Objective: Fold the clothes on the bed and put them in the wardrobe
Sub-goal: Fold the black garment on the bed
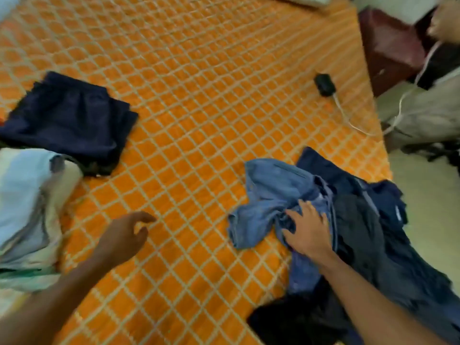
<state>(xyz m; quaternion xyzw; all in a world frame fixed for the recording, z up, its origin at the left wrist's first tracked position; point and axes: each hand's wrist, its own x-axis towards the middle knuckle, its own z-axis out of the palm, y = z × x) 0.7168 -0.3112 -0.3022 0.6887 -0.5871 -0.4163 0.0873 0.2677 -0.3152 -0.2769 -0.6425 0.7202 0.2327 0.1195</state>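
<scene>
As counted from largest down: one bed [211, 100], orange checked; one loose heap of dark clothes [368, 235], near right edge; one folded navy garment [72, 118], left; one pale folded stack [22, 202] just beside it; one pair of jeans [268, 192] crumpled against heap. Right hand [308, 235] spread flat on jeans; left hand [124, 235] loosely curled above bed, holding nothing.

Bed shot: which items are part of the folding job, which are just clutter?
Job: blue denim garment under the right hand; dark unfolded pile; folded navy garment; folded pale stack; left hand, holding nothing.
Lying about: black device with white cable; maroon box beside the bed.
</scene>
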